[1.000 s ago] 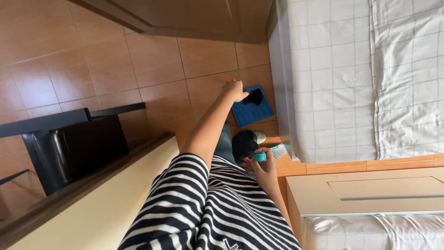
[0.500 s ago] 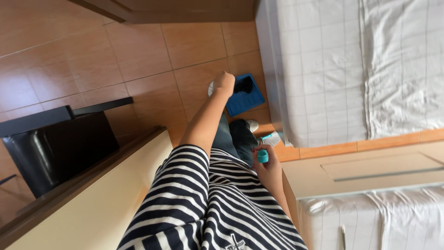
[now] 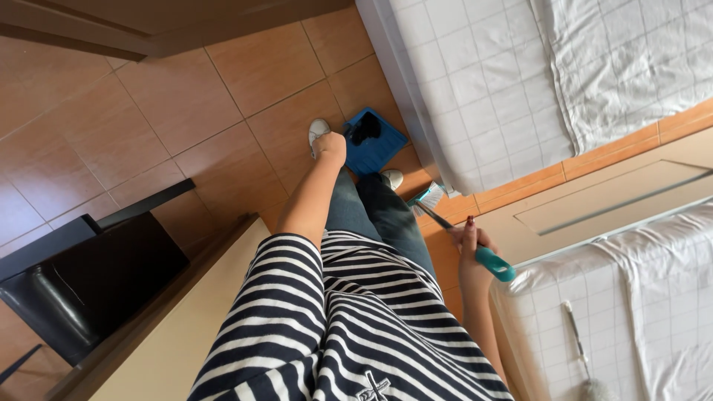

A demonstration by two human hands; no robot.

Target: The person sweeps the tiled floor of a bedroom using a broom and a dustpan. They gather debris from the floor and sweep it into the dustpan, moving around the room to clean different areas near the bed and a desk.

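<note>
Home bedroom: two beds, one under white checked bedding (image 3: 490, 82), terracotta tiled floor (image 3: 171, 111), wooden bed frame (image 3: 594, 200).

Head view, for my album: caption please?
Left hand lowers a blue dustpan to the tiled floor; right hand grips a teal-handled broom.

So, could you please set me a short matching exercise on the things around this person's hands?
Things:
1. dustpan
2. brush
3. shirt
4. floor tiles

Descriptions:
a. black and white stripes
b. gripped in the right hand
c. reddish-brown
d. blue, on the floor at the left hand

Pairs: 1-d, 2-b, 3-a, 4-c
</note>
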